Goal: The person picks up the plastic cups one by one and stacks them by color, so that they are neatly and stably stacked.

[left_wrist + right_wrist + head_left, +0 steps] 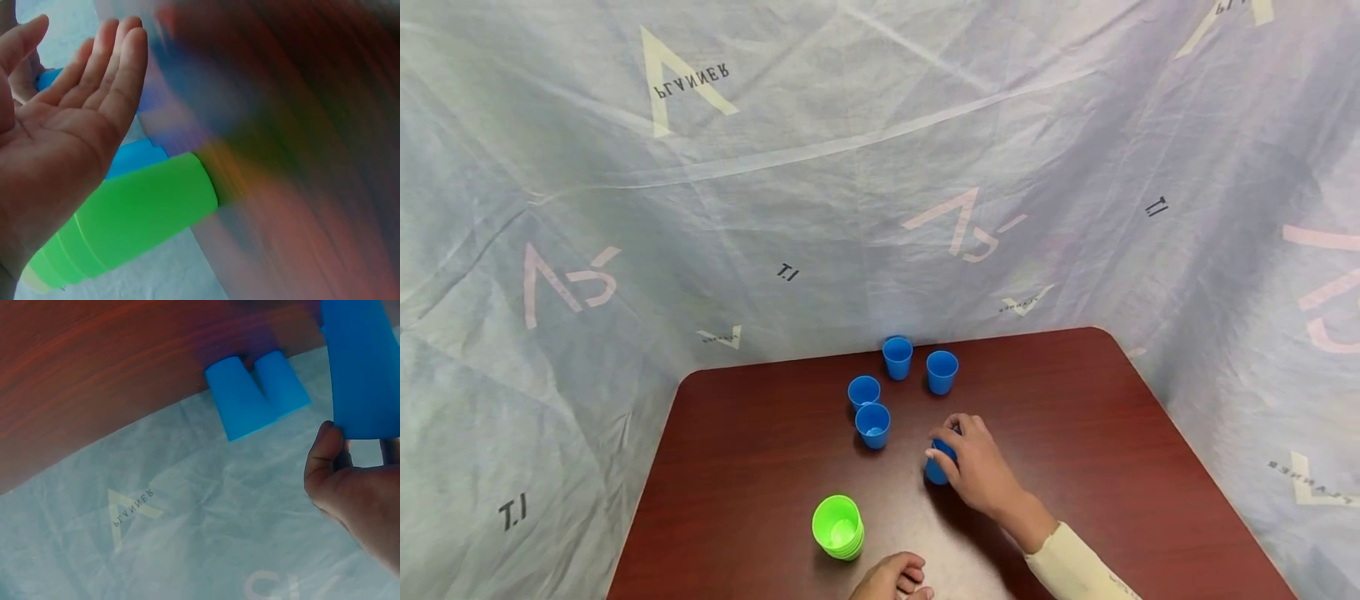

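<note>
Our left hand, fingers relaxed, is near the stacked green cups; with our right hand we grip a blue cup at its rim

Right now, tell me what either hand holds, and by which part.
The right hand holds a blue cup by its rim; the left hand holds nothing.

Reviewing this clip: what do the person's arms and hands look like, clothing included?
Both the right hand and the left hand are bare. The right forearm wears a pale cream fabric sleeve ending near the wrist, with small dark markings too small to read. No left sleeve is in view.
</note>
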The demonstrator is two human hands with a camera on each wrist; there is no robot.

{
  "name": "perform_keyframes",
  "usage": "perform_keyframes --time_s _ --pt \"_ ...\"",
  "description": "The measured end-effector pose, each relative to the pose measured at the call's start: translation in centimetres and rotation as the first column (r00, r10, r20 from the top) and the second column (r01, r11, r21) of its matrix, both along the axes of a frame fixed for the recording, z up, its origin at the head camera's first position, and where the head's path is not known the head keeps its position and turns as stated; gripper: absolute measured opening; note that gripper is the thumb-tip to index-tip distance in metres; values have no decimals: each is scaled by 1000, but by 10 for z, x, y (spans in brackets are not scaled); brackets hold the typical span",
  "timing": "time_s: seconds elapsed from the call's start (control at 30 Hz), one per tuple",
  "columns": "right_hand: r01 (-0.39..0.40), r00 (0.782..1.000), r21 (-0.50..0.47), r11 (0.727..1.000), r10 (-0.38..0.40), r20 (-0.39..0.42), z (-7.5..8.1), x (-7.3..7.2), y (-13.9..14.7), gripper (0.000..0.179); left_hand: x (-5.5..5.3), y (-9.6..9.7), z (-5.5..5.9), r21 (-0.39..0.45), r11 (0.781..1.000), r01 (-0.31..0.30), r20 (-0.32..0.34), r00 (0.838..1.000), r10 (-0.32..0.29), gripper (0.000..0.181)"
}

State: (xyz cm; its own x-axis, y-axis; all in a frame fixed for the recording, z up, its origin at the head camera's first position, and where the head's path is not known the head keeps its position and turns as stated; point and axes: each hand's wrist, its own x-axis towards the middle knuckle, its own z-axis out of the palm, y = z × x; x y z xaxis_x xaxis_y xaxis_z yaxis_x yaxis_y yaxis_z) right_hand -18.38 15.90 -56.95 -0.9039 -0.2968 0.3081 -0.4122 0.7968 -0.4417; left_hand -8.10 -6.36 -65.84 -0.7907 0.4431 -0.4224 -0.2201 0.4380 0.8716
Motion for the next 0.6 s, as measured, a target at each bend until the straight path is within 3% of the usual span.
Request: perform_keyframes --time_s 0.07,0.1,0.27,0.4,0.5,0.53,0.6 --pt "-4 1000 -6 1000 4 -6 2 5 -2 21 -2 1 -12 -17 1000 -1 -17 1000 0 47" --pt "-9 1000 -8 1000 9 -12 3 7 -3 21 -3 3 -12 -29 1000 -4 -30 1000 3 52" --pt "-32 999 1 999 32 -23 10 16 -6 22 1 13 23 -105 994 -23 -195 981 2 73" --pt "-43 999 25 999 43 -13 15 22 -8 26 4 23 46 -131 986 -102 -248 966 67 87" --pt "-53 999 44 998 54 -4 17 28 -10 30 7 29 52 -90 980 -176 -298 944 142 97" --pt "-60 998 50 997 60 4 18 31 -11 31 8 30 46 -90 978 -188 -355 924 145 97" --pt "-79 996 57 995 77 39 19 37 -12 31 11 34 42 -68 974 -217 -402 899 173 100"
